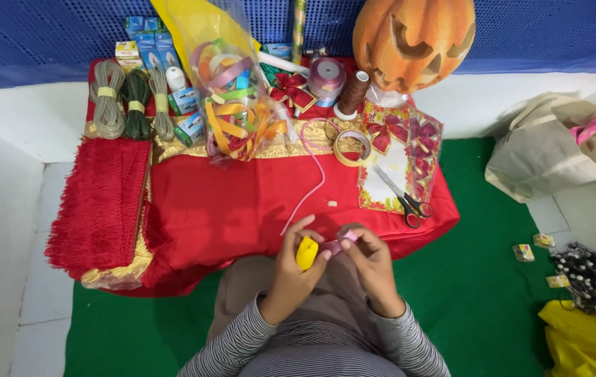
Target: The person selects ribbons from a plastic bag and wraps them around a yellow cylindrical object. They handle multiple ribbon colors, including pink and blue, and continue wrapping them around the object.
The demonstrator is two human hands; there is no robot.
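Holding: left hand clamped on yellow piece, its long axis upright
Pinching: right hand closed on pink ribbon
Ribbon: runs left-right between hands
Nearby: scissors

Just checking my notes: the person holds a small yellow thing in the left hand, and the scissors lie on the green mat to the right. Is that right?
Not quite. The left hand does hold the small yellow thing, but the scissors lie on the red cloth, partly over a patterned packet, not on the green mat. The head view shows it.
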